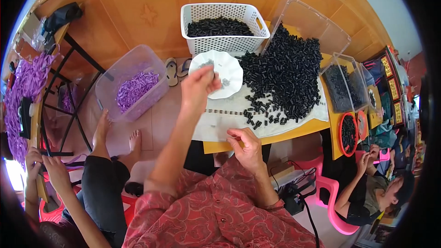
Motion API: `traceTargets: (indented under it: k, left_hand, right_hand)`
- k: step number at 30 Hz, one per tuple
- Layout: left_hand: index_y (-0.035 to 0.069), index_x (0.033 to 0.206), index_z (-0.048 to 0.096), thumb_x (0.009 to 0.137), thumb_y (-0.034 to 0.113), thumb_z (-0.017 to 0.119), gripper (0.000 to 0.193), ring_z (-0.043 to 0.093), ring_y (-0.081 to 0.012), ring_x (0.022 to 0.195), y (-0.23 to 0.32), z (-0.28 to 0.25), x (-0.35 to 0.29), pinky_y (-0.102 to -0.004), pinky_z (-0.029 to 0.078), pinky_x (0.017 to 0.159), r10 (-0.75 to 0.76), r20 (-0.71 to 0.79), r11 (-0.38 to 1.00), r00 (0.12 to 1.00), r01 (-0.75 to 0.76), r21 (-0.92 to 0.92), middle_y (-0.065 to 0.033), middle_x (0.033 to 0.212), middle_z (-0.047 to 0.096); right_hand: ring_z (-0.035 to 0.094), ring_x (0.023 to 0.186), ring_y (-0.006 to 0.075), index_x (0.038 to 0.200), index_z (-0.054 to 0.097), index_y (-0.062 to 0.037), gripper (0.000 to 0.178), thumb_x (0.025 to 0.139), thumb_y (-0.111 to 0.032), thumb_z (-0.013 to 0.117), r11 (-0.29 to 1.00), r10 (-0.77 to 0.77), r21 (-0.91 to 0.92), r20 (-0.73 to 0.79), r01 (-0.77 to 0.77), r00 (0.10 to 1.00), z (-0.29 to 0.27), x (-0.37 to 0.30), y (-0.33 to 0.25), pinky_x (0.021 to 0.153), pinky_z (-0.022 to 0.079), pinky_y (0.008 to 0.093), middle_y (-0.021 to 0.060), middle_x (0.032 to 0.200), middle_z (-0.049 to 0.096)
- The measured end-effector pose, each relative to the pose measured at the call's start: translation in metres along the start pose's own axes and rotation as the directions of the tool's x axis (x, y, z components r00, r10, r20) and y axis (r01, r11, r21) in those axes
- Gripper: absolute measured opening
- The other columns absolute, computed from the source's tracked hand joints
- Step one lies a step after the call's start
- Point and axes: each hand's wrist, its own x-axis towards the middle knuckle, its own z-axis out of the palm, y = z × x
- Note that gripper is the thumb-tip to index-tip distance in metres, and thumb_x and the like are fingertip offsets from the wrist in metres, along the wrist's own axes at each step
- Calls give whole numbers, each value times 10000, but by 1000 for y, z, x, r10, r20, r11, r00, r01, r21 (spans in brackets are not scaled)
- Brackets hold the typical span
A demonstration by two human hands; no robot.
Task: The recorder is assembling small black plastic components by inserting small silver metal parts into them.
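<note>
My left hand [198,85] is stretched out to the white scalloped plate [229,71] at the far side of the table [294,131]. Its fingers are pinched together over the small grey metal pieces [207,63] that lie on the plate; I cannot tell if a piece is already between the fingertips. My right hand [245,147] rests near the table edge, close to my body, with the fingers curled shut on something small and dark that I cannot identify.

Between the hands, on the white cloth [216,126], a short row of small pieces [225,111] is laid out in a line. To the right, a big heap of black plastic tubes [285,76] is spread, and a white basket [225,25] far behind the plate holds more black pieces. I judge the work is far from its end: the row is short and the heap is very large.
</note>
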Motion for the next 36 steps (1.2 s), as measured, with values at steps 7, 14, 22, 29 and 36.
traceTargets:
  k: [7,14,22,29,36]
  left_hand:
    - [-126,1182,523,893,39,586,339,653,-235,796,55,38,113,-344,585,718,189,-19,974,982,-184,134,-176,964,622]
    - [-111,1146,546,924,78,565,293,641,-215,790,25,20,50,-332,569,723,173,-21,976,985,-169,136,-191,992,627]
    - [-53,1104,607,929,73,563,220,623,-138,701,-39,-14,-57,-264,543,638,-9,-12,993,1000,10,114,-134,911,657]
    - [-30,1073,628,913,71,593,193,622,-119,692,-54,-21,-101,-267,546,637,-146,-16,978,989,147,146,-107,906,667]
    - [-16,1002,655,888,53,621,137,607,-90,673,-67,-18,-112,-239,519,598,-145,39,924,989,121,364,-75,883,667]
  right_hand:
    - [594,727,300,930,627,-15,181,761,22,679,999,-7,-39,-49,6,999,-11,-11,4,619,481,360,129,815,632]
    - [617,671,243,911,651,-15,125,791,9,674,987,58,-138,-197,-87,979,-26,-13,27,600,491,307,118,809,643]
    - [613,608,250,865,642,-41,99,783,10,665,965,127,-174,-336,-194,933,-37,-7,61,523,475,319,118,775,605]
    - [619,654,324,851,641,-68,70,788,-48,661,895,92,-383,-341,-228,936,-40,19,78,577,484,409,124,810,599]
    - [625,623,271,851,664,-49,77,780,-42,691,902,91,-375,-322,-215,942,-41,33,75,555,486,351,125,783,616]
